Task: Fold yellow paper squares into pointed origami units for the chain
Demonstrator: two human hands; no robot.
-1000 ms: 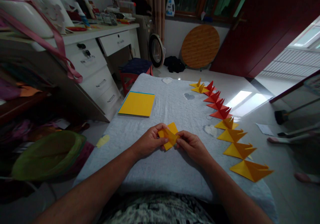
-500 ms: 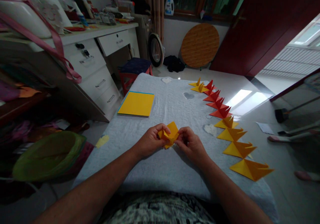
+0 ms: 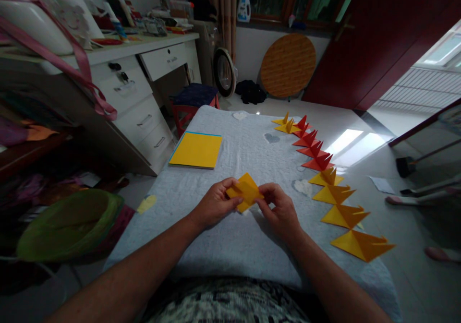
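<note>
A small folded square of yellow origami paper [image 3: 248, 191] is held between my two hands over the cloth-covered table, one corner pointing away from me. My left hand [image 3: 218, 202] pinches its left corner, thumb on top. At the right corner, the thumb and fingers of my right hand [image 3: 279, 209] are closed on the paper. Farther off to the left lies a stack of yellow paper sheets [image 3: 197, 150] with a blue edge showing. Along the table's right side runs a row of folded paper cranes, some yellow [image 3: 351, 216], others red [image 3: 317, 156].
The table has a pale grey cloth [image 3: 252, 145] with heart patches. Left of it are a green bin [image 3: 68, 224], a white desk [image 3: 126, 80] and a stool [image 3: 196, 95]. A person's legs [image 3: 425, 199] show at the far right, near a broom [image 3: 406, 166].
The yellow paper, partly raised and standing open before, now lies flattened as a diamond. Both hands have stayed nearly in place, the right shifting slightly to the right.
</note>
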